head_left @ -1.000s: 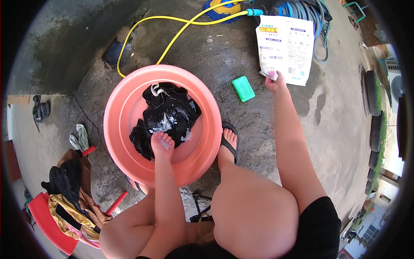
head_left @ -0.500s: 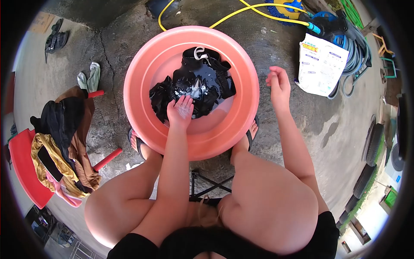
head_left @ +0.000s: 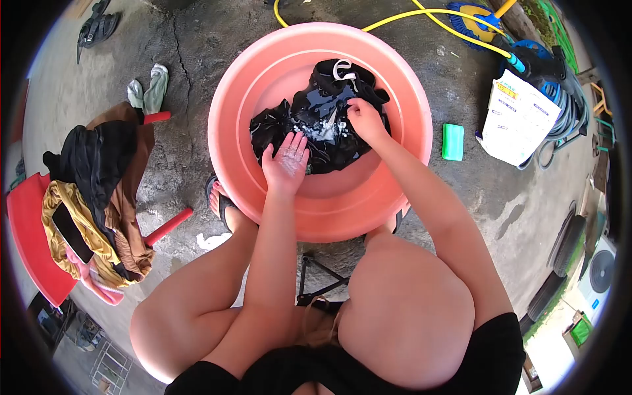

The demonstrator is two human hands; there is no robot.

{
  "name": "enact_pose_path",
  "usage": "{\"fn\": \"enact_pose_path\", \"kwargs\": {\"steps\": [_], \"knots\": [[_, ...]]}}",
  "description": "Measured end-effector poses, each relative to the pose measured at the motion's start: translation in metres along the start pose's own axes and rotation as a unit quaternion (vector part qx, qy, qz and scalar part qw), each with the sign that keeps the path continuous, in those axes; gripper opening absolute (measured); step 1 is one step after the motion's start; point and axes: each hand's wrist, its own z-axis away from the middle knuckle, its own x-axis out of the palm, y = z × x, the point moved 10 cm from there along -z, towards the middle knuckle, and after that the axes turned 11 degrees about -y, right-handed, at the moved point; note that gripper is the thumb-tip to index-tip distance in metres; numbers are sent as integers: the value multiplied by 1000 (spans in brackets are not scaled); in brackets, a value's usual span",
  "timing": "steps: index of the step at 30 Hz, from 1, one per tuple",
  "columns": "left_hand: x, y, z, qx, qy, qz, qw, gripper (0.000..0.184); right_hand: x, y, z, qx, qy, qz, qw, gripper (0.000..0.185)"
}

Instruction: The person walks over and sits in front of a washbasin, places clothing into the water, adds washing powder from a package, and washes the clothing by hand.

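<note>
Now, pink basin (head_left: pixel 329 217): it stands on the ground (head_left: pixel 487 191) in front of me, and the places below are told from it.
Black cloth (head_left: pixel 320 105): it lies wet inside the basin; its long axis runs, as far as I can judge, from the left side toward the far right side.
White patch (head_left: pixel 322 130): it is on the cloth, near the middle of the basin.
Left grip (head_left: pixel 286 161): over the left part of the basin, palm up, fingers apart, white specks (head_left: pixel 293 158) on it, nothing clasped; the patch lies to its right, slightly farther.
Right grip (head_left: pixel 366 120): over the right part of the basin, fingers bent; whether they pinch the cloth, I cannot tell; the patch lies to its left.
Nearer grip: the left, I judge, by little.
Green block (head_left: pixel 453 142): just right of the basin.
</note>
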Motion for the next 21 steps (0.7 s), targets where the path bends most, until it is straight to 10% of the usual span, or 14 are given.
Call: {"fn": "enact_pose_path", "kwargs": {"steps": [6, 21], "knots": [[-13, -4, -2, 2, 7, 14, 1000, 62, 82, -84, 80, -144, -142, 224, 953, 69], [-20, 4, 2, 21, 18, 24, 999, 65, 75, -72, 83, -192, -176, 372, 891, 66]]}}
